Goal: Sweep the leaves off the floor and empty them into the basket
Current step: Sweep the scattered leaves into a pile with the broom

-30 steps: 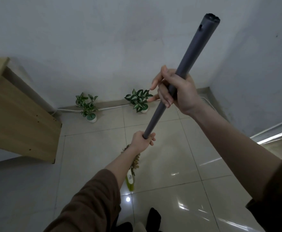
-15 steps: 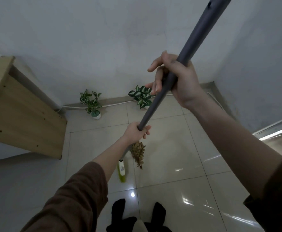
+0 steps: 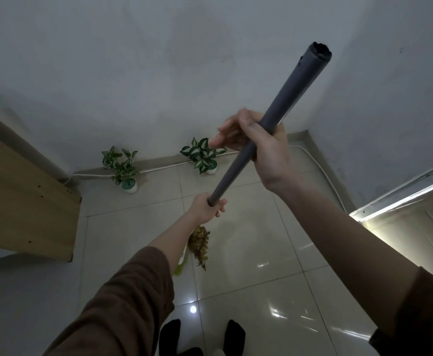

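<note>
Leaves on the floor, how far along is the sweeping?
Done: leaves lie gathered in one clump on the tiles. In hand: left hand and right hand hold the broom handle, sweeping. Left: emptying them; no basket is in view.

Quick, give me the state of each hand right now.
Left hand: closed around the lower broom handle.
Right hand: gripping the handle higher up, fingers partly loose.

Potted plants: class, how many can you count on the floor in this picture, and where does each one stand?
2. One potted plant stands by the wall near the wooden cabinet; the other potted plant stands further right along the same wall, partly behind the person's right hand. More may be out of view.
</note>
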